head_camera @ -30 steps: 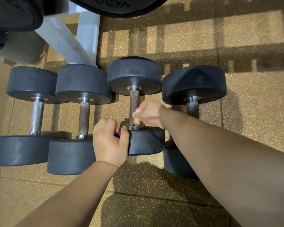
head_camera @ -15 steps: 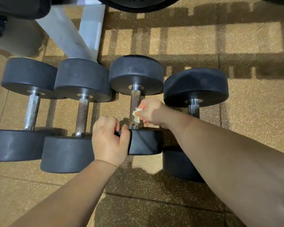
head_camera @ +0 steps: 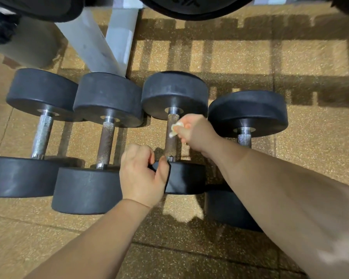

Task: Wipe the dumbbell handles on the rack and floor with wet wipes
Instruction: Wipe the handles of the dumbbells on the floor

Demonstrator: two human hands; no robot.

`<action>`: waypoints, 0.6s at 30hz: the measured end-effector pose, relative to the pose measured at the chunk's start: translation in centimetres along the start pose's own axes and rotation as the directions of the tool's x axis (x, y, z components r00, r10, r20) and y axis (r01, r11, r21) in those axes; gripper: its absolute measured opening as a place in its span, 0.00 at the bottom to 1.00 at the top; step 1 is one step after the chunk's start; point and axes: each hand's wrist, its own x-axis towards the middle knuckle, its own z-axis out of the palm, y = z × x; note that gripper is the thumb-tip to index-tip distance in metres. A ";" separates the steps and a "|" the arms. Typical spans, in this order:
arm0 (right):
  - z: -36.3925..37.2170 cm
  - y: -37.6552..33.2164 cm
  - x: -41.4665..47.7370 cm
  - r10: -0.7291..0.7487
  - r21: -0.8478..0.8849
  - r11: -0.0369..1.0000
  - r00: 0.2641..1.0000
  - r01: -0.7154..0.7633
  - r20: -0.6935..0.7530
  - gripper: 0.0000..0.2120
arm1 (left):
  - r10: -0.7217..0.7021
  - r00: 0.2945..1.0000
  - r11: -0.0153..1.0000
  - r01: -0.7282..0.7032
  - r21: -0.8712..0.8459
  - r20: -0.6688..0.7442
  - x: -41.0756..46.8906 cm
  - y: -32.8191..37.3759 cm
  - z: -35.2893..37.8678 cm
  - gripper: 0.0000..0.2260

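We see the right hand [head_camera: 197, 133] clenched on a crumpled white wet wipe [head_camera: 174, 129]. Its fingers are curled and pinch the wipe, so only a small wad pokes out at the hand's 9 o'clock. The wad touches the knurled, brownish steel handle [head_camera: 171, 146] of the third black rubber-headed dumbbell [head_camera: 175, 93], counting from 9 o'clock. It sits on the handle's upper half, just below the far head. The right forearm comes in long and straight from 4 o'clock. It crosses over the near end of the fourth black dumbbell [head_camera: 248, 111], which lies just beside the third at its 3 o'clock.

The left hand [head_camera: 141, 174] grasps the near head [head_camera: 187, 178] of the third dumbbell at its 9 o'clock edge. The fingers curl over the rim, and the thumb lies across the top toward the handle's lower collar. The back of the hand faces up, and we follow its forearm in from 7 o'clock.

This dumbbell lies on the speckled tan rubber floor [head_camera: 250, 57] near the middle of our view, with its handle running from 12 to 6 o'clock. At its 9 o'clock lie two more black dumbbells, heads close together. One has a dull brown handle [head_camera: 105, 143], and the outermost has a brighter silver handle [head_camera: 41, 133]. White metal rack legs [head_camera: 109, 41] stand at 11 o'clock behind them, and a dark round plate [head_camera: 189, 7] cuts across the top edge at 12 o'clock.
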 end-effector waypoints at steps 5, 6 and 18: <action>0.9 -0.6 0.7 -0.138 -0.064 0.990 0.977 0.129 -0.160 0.05 | -0.003 1.000 1.000 0.003 -0.014 -0.020 -0.1 0.0 0.1 0.12; 0.8 -0.5 -0.1 -0.167 -0.160 0.974 0.985 0.158 -0.044 0.05 | 0.004 1.000 1.000 -0.005 -0.024 -0.020 -0.1 -0.1 0.1 0.12; 0.5 -1.2 1.5 -0.334 -0.444 0.839 0.942 0.316 0.040 0.08 | -0.028 0.996 0.995 0.020 -0.101 -0.081 -0.2 0.0 0.4 0.13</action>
